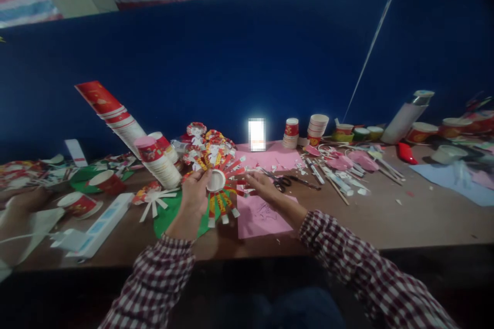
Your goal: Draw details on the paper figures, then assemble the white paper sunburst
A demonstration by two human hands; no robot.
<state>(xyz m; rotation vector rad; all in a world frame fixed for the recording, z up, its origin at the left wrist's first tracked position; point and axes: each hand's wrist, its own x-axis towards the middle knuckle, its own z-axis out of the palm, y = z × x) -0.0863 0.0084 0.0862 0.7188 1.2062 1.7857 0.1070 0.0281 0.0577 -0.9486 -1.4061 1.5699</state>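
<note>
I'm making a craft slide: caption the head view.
Left hand holding a red-and-yellow paper cup cut into splayed strips, right hand at its edge, above a cluttered brown table.

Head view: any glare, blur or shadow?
Head view: white, pixelated rectangle blown out, haloed against the blue partition; head view, left: another person's hand blurred; head view, bottom: deep shadow below the table; head view, centre: cut paper cup slightly soft.

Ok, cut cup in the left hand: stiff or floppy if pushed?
Mixed, I'd guess. The cut cup's strips are narrow and splayed, so they'd probably bend easily. Its round base looks whole, so likely stiffer. Probably light too: it appears to be thin paper.
</note>
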